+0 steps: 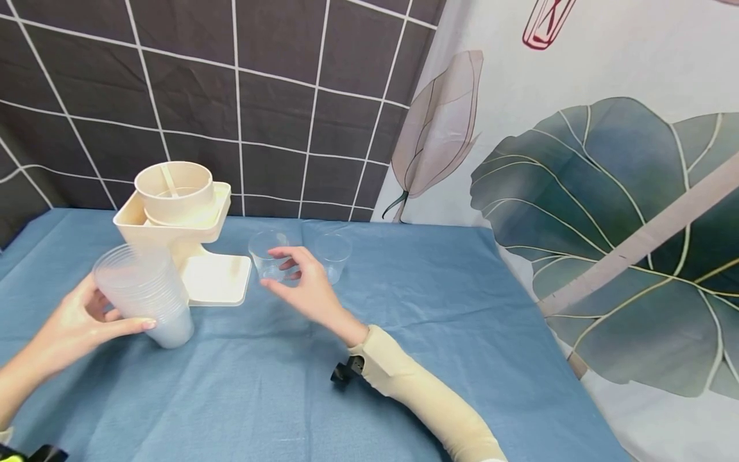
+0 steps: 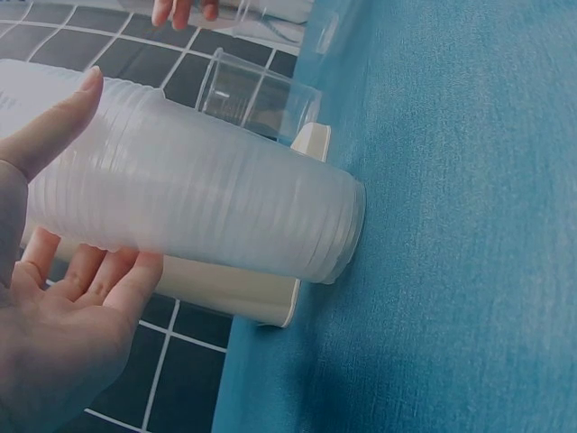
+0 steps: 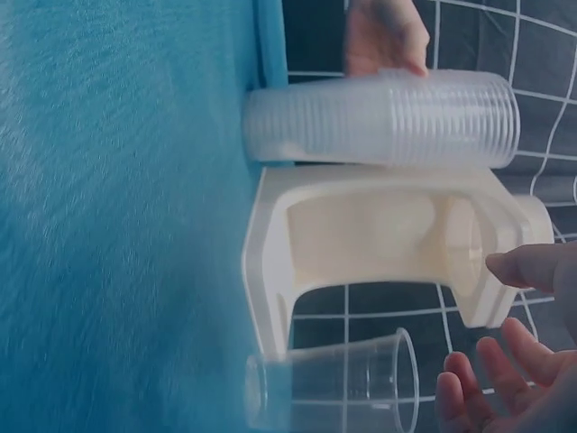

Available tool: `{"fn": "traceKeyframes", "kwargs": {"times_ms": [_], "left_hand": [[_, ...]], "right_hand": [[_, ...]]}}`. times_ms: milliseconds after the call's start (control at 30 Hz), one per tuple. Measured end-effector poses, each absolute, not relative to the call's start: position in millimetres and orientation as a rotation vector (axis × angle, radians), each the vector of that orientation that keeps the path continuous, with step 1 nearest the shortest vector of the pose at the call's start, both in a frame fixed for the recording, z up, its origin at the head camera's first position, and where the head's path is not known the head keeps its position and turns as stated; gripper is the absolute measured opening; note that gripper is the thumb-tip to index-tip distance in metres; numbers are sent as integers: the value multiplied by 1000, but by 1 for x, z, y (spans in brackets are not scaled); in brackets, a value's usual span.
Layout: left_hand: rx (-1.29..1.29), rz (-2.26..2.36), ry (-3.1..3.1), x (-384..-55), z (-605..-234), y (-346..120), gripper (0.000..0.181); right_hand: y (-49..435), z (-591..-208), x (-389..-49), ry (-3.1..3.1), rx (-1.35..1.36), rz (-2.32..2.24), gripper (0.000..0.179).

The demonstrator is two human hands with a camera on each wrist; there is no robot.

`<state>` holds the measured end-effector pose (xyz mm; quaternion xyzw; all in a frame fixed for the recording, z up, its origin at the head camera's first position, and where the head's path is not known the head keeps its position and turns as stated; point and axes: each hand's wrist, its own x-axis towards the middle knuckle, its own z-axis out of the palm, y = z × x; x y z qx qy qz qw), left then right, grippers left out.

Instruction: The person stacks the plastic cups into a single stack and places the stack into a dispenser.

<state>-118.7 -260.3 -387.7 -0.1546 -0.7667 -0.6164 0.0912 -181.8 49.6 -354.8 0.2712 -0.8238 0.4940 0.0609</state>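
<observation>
My left hand (image 1: 86, 324) grips a tall stack of clear plastic cups (image 1: 151, 298), thumb on one side and fingers on the other. The stack leans, its bottom close over the cloth, as the left wrist view also shows. My right hand (image 1: 308, 285) has its thumb and fingers spread with nothing between them. It overlaps a single clear plastic cup (image 1: 263, 247) in the head view. From the right wrist, that cup (image 3: 352, 383) stands upright on the cloth, below the fingers (image 3: 509, 361) and apart from them. Partly behind the hand is another clear cup (image 1: 335, 250).
A cream-coloured stand (image 1: 216, 282) with a flat base and a round bowl-like top (image 1: 176, 189) sits just behind the cup stack. Blue cloth (image 1: 404, 308) covers the table. Behind it hang a dark grid-patterned backdrop (image 1: 277, 109) and a leaf-print curtain (image 1: 577, 186).
</observation>
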Motion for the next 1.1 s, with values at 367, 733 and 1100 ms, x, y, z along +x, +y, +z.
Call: {"fn": "traceKeyframes", "kwargs": {"times_ms": [367,733,1100], "left_hand": [[-482,-1876,-2235,-118,-388,-261,91],[-479,-1897,-2213,-117,-390,-262,91],[-451,-1811,-2278,-119,-390,-260,94]], "right_hand": [[72,-358,-186,-2435,761,1486,44],[97,-359,-195,-2284,639,1443,44],[127,-369,-206,-2241,469,1361,48]]}}
